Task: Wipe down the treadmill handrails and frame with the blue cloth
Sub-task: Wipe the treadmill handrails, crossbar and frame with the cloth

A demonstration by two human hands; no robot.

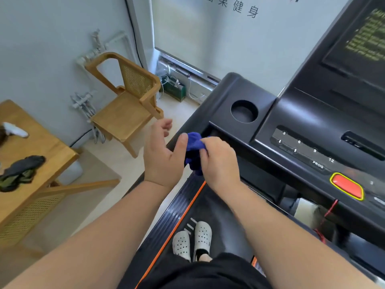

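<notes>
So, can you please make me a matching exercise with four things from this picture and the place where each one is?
Things:
1 blue cloth
2 wooden chair
3 red button
4 white shoes

Places:
A on the treadmill belt
B by the wall
C in the right hand
D on the console

Pairs: 1-C, 2-B, 3-D, 4-A.

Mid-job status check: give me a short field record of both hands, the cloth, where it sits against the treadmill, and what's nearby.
right hand: grips the bunched blue cloth
left hand: open, thumb beside the cloth
cloth position: at the left end of the treadmill console, below the cup holder; contact cannot be told
feet: white clogs on the belt
to the left: wooden chair, wooden table
</notes>
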